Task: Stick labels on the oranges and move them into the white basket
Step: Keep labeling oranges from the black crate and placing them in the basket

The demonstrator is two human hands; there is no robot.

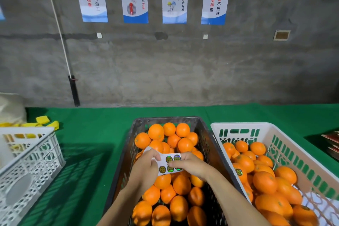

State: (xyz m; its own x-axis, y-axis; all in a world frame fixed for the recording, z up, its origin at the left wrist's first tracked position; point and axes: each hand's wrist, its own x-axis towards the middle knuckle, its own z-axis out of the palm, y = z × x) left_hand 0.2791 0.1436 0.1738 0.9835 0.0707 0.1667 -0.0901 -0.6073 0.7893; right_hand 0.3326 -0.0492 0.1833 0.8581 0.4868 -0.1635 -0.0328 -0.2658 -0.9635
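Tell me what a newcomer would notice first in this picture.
The dark crate full of oranges in the middle, on the green table. Above it the left hand and right hand hold a sheet of round labels. To the right stands a white basket holding more oranges.

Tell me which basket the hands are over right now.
The dark basket in the middle. Both hands hold the label sheet above it; the white baskets sit on either side.

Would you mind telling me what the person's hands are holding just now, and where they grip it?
Both hands hold one white sheet of round stickers: the left hand grips its left end, the right hand pinches its right edge.
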